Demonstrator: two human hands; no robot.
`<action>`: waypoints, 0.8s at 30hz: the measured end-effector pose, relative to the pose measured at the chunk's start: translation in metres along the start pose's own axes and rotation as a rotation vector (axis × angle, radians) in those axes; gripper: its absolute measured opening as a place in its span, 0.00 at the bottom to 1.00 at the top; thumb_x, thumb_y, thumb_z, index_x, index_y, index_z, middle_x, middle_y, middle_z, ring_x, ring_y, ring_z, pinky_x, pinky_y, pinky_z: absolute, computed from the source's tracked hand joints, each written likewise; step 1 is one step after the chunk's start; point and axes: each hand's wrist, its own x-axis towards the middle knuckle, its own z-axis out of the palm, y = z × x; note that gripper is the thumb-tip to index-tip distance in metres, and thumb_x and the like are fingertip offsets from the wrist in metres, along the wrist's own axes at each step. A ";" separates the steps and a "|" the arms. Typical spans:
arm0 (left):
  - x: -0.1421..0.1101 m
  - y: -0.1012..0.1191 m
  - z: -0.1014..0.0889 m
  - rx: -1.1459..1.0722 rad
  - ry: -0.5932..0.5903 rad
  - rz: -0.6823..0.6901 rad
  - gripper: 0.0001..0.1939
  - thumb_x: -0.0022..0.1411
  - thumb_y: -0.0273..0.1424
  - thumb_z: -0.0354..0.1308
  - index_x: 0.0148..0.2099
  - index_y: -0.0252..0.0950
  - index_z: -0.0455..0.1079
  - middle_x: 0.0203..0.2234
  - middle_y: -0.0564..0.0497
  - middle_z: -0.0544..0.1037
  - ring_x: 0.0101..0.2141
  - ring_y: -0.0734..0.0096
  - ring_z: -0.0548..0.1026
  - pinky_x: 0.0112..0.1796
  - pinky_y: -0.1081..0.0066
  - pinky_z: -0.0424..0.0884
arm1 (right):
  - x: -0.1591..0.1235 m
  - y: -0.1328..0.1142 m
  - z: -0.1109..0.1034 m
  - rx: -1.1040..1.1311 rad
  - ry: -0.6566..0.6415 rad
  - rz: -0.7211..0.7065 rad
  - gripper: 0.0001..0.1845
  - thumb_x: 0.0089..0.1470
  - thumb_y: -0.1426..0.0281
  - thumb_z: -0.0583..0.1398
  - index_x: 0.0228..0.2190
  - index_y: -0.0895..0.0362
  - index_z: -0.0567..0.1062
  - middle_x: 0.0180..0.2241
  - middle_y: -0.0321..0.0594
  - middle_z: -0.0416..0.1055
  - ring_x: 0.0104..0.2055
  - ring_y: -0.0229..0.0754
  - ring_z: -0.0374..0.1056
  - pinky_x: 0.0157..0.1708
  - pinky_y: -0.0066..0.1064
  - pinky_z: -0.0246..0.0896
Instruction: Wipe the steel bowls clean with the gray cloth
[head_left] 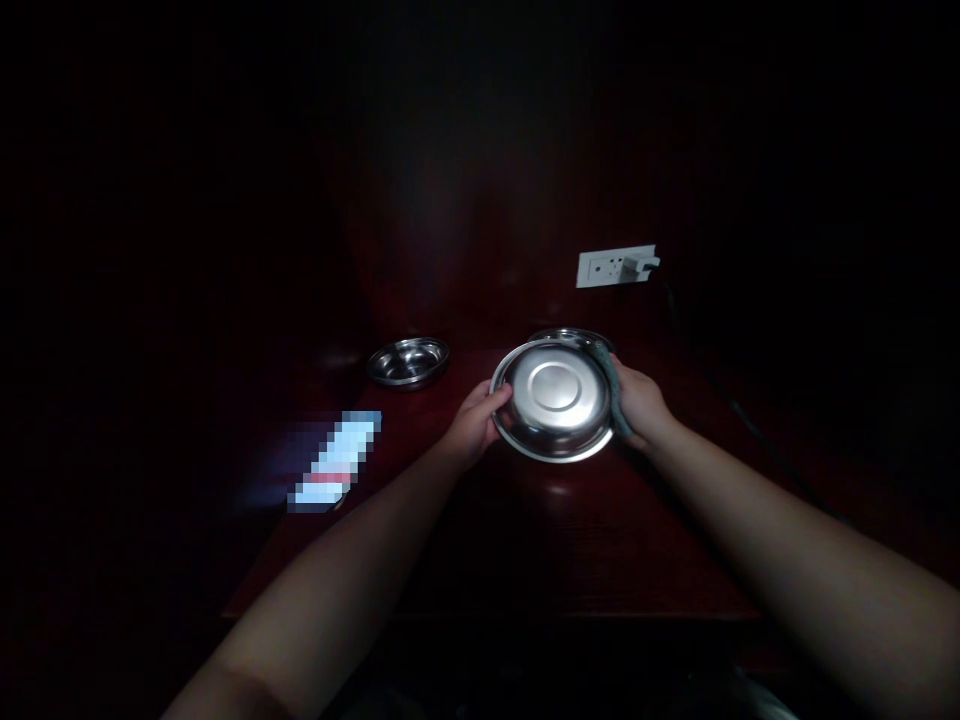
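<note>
A round, shiny metal plate [555, 400] is held up above the dark red table [570, 550], its underside turned toward me. My left hand [476, 420] grips its left rim, thumb on the underside. On the opposite edge, my right hand [641, 405] is closed on a grey-green cloth [616, 395] pressed against the rim. The fingers of the right hand are partly hidden behind the cloth and plate. Behind the held plate another metal dish [574, 334] shows only its far rim.
At the back left of the table stands a shallow metal dish [409, 362]. A bright pixelated screen [337, 465] lies near the left edge. On the wall is a white socket panel [615, 267] with a plug in it; a dark cable [750, 420] runs down the right side.
</note>
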 end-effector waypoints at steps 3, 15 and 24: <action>-0.003 0.000 -0.003 0.079 -0.062 -0.070 0.18 0.50 0.38 0.64 0.40 0.34 0.66 0.26 0.52 0.72 0.26 0.74 0.72 0.31 0.70 0.71 | 0.002 -0.001 0.000 0.007 0.074 -0.031 0.22 0.45 0.52 0.63 0.29 0.60 0.77 0.25 0.40 0.76 0.33 0.43 0.70 0.33 0.31 0.65; -0.006 -0.002 -0.006 0.071 -0.093 -0.067 0.24 0.48 0.34 0.66 0.47 0.37 0.63 0.34 0.49 0.73 0.32 0.68 0.74 0.33 0.64 0.73 | -0.005 0.003 0.004 0.049 -0.060 0.127 0.19 0.49 0.54 0.61 0.29 0.58 0.79 0.28 0.41 0.78 0.33 0.44 0.73 0.34 0.29 0.67; -0.005 0.000 -0.006 0.103 -0.067 -0.054 0.28 0.47 0.33 0.66 0.51 0.38 0.62 0.38 0.47 0.73 0.33 0.68 0.74 0.31 0.68 0.73 | -0.010 -0.001 0.006 0.029 -0.046 0.151 0.19 0.50 0.55 0.61 0.28 0.58 0.79 0.27 0.41 0.78 0.30 0.42 0.72 0.31 0.28 0.65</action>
